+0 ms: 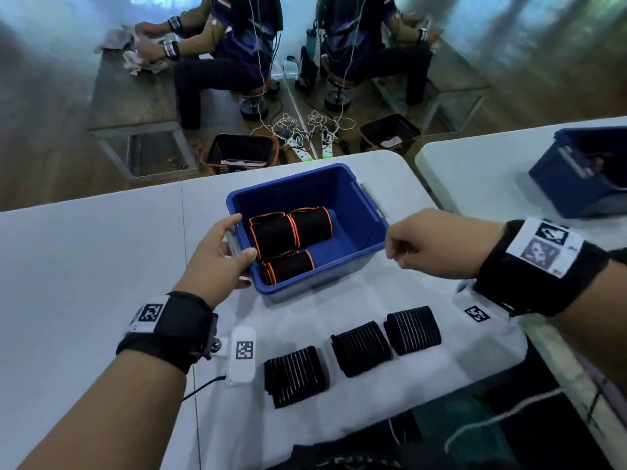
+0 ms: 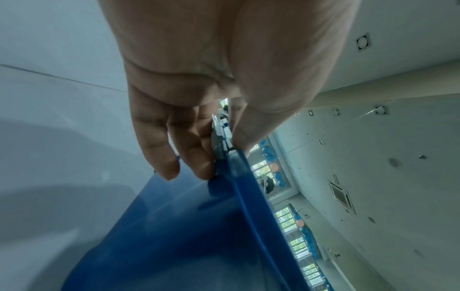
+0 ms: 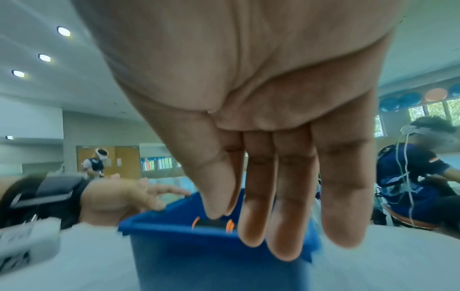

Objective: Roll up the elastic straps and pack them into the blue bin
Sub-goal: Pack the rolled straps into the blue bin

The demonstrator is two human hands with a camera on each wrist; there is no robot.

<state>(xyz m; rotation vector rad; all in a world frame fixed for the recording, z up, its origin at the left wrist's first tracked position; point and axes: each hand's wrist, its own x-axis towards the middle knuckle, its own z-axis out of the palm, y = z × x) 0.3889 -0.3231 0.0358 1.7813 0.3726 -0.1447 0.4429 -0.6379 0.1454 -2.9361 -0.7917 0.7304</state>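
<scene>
The blue bin stands mid-table and holds three rolled black straps with orange edging. My left hand grips the bin's left rim at the grey handle, thumb over the rim and fingers under it. The right hand hovers by the bin's right near corner and holds nothing; its fingers hang straight over the bin. Three black ribbed straps lie in a row on the table in front of the bin.
A second blue bin sits on the neighbouring table at right, across a narrow gap. A white tagged device with a cable lies near my left wrist. Beyond the far edge are black floor baskets and seated people.
</scene>
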